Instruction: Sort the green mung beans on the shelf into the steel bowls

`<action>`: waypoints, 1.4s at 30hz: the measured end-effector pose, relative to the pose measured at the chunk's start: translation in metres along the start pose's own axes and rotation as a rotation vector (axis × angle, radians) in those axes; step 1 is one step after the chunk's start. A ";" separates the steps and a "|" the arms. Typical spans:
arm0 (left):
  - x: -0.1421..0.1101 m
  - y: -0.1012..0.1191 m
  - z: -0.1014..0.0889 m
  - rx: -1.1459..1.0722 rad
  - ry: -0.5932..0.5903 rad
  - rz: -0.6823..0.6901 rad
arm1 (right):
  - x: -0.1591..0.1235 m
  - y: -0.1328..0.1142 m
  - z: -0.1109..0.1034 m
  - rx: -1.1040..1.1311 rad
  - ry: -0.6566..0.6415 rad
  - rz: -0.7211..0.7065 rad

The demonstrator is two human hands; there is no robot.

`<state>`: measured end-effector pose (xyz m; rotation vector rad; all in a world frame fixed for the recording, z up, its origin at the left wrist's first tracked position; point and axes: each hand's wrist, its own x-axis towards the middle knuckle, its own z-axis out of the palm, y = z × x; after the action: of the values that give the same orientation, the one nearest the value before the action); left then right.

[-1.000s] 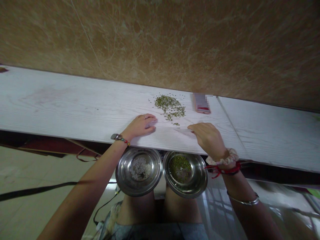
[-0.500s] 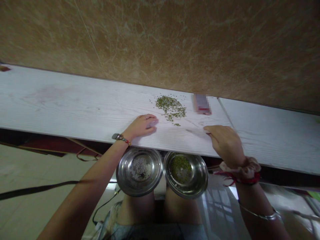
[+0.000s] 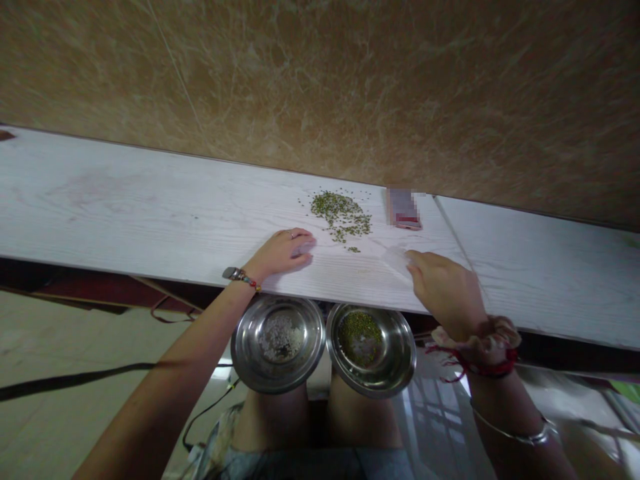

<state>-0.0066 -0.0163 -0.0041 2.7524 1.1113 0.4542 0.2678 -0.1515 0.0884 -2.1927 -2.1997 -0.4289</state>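
My left hand [image 3: 283,252] rests on the white wooden tabletop, thumb and fingers curved around something pale and see-through that I cannot make out. A loose patch of small green beans [image 3: 341,212], which look like mung beans, lies just beyond its fingertips. To the right, my right hand [image 3: 443,280] pinches a thin, translucent white sheet [image 3: 396,259] slightly above or against the tabletop; contact is unclear. Two steel bowls sit side by side at my lap: the left bowl [image 3: 243,370] contains white grains, the right bowl [image 3: 400,370] green beans.
A phone [image 3: 403,208] lies behind my right hand, close to the brown marbled wall [image 3: 320,87]. A seam [image 3: 457,237] crosses the white tabletop [image 3: 150,213] on the right. A dark strap [image 3: 75,382] and a thin cable [image 3: 210,405] hang at the lower left.
My right hand has moved right, away from the beans, with the translucent sheet, whose broad face now shows more. My left hand and the bean patch stay in place.
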 end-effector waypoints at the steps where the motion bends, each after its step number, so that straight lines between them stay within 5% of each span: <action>1: 0.000 0.000 0.000 -0.001 -0.001 -0.002 | -0.001 -0.004 -0.002 0.011 -0.004 -0.025; 10: 0.000 0.001 -0.003 0.014 -0.031 -0.015 | -0.001 -0.024 -0.010 0.081 0.015 -0.134; 22: -0.002 0.000 -0.002 0.021 -0.018 -0.009 | 0.020 0.035 -0.004 0.117 -0.001 0.112; 42: -0.001 0.000 -0.002 -0.019 -0.011 0.000 | 0.038 0.019 -0.006 0.293 -0.036 0.030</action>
<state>-0.0084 -0.0172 -0.0023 2.7352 1.0990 0.4468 0.2847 -0.1156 0.1055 -2.0884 -2.0865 -0.0603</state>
